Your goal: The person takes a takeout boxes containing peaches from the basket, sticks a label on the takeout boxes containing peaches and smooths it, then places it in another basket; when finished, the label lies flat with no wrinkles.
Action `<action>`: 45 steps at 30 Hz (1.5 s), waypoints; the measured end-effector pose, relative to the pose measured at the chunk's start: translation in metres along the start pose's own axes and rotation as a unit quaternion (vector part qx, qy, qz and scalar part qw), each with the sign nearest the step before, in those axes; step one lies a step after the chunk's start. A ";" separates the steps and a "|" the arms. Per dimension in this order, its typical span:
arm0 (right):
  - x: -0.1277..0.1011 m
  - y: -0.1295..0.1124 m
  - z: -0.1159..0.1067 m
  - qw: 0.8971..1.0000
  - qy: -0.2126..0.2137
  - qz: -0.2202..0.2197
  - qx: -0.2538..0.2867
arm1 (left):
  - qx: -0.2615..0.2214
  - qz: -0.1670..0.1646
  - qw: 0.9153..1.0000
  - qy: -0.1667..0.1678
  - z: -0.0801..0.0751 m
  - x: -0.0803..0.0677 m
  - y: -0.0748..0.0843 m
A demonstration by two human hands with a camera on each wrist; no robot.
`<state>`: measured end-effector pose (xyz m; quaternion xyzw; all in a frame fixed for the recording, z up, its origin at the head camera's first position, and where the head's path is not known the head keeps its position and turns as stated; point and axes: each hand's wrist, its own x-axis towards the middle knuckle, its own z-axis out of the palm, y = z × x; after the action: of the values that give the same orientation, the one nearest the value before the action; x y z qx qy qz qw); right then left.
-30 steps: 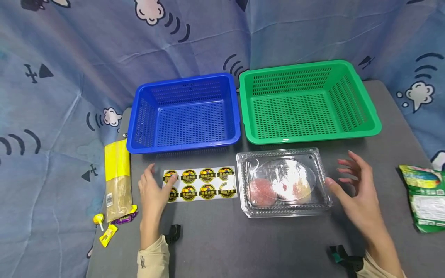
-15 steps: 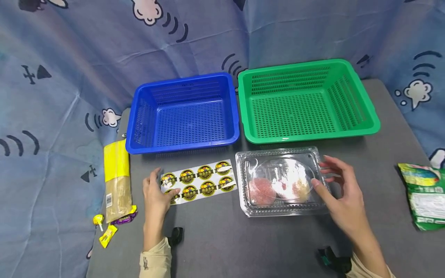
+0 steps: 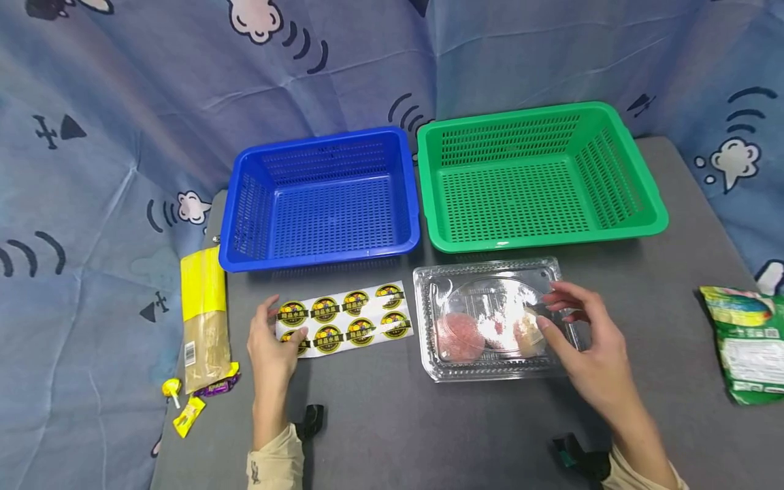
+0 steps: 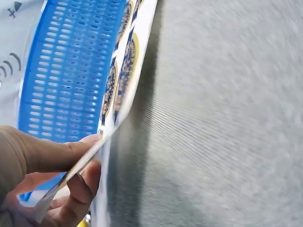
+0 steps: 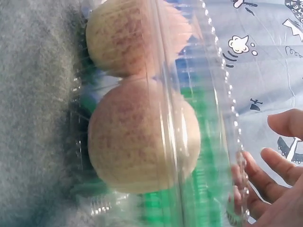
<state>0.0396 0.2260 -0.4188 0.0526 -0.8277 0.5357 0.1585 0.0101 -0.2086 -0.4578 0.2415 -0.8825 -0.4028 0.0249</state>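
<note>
My left hand [image 3: 272,350] pinches the left end of a white sheet of round fruit stickers [image 3: 346,318] between thumb and fingers. In the left wrist view the sheet [image 4: 125,90] bends and stands off the grey tabletop. To its right lies a clear plastic lidded box [image 3: 436,286], its lid down. Two pinkish-yellow peaches [image 5: 142,135] show through its walls. My right hand [image 3: 594,357] hovers over the box's right end, thumb and fingers spread and holding nothing. Whether its fingertips touch the lid, I cannot tell.
A blue basket [image 3: 321,261] and a green basket [image 3: 551,241] stand side by side behind. At left lie a yellow-and-brown packet [image 3: 205,289], a lollipop [image 3: 171,388] and small wrapped candies [image 3: 188,416]. A green bag [image 3: 744,340] lies at the right edge.
My left hand has taken hold of the sticker sheet, which has tilted and shifted slightly left. My right hand has moved left, from beside the box to over its right end.
</note>
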 end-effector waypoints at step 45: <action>0.019 -0.040 0.093 0.989 -0.132 -0.044 0.057 | -0.099 0.300 0.946 0.068 -0.004 -0.065 0.096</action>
<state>0.0131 0.1268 -0.4132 0.1682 -0.8062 0.5631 0.0676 0.0295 -0.1292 -0.3762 -0.0115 -0.8660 -0.4450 0.2280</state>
